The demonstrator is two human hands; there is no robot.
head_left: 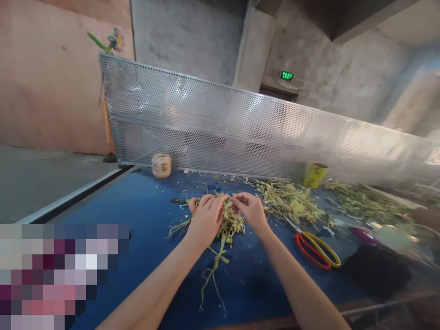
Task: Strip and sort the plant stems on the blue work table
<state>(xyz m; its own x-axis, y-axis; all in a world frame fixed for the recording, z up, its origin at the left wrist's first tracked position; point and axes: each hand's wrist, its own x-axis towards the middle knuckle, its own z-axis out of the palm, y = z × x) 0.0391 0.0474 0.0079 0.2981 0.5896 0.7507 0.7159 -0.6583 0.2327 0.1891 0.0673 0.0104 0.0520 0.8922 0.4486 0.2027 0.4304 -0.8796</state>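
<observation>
In the head view, a bunch of dried yellow-green plants (231, 224) lies on the blue table, its thin roots trailing toward me. My left hand (206, 215) rests over the upper part of the bunch, fingers curled down around it. At its right side, my right hand (251, 210) pinches with thumb and forefinger at the top of the bunch, close to my left fingertips. A small pale piece of leaf appears between the two hands; its exact hold is partly hidden. Red-and-yellow-handled scissors (314, 250) lie to the right of my right forearm.
Loose cut stalks and leaves (290, 201) are heaped right of my hands. A ball of twine (161, 165) and a yellow-green can (315, 175) stand along the perforated metal panel (206, 123). A dark blurred object (378, 270) sits at the right. Pixelation covers the lower left.
</observation>
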